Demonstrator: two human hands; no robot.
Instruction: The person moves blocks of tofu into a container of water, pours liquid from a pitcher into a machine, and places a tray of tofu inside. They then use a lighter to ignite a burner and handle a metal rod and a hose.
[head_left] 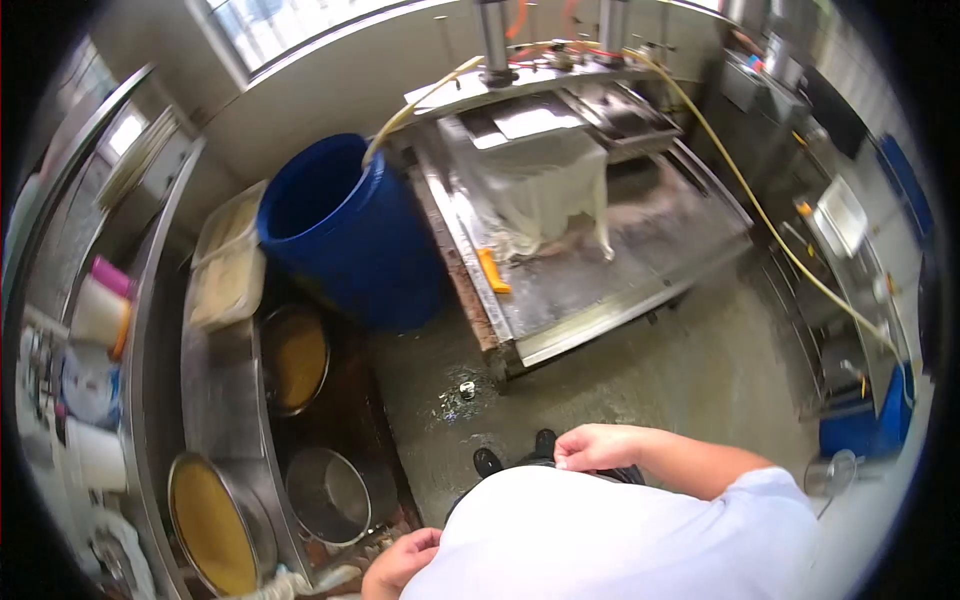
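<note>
My right hand (600,447) is held in front of my belly, at the edge of my white shirt (600,530). Its fingers are curled together, and whatever they may pinch is hidden. Low at my other side, my left hand (402,562) rests against the shirt with bent fingers, the tips partly covered by the cloth. Close to it stands an open metal pot (328,495). Beyond that is a round vessel of yellowish liquid (212,525).
A metal press table (600,300) stands ahead, with white cloth (540,185) draped over a block and an orange-handled tool (492,270) at its edge. Left of it is a blue barrel (350,240). A yellow hose (740,185) hangs across the right. The floor (460,390) looks wet.
</note>
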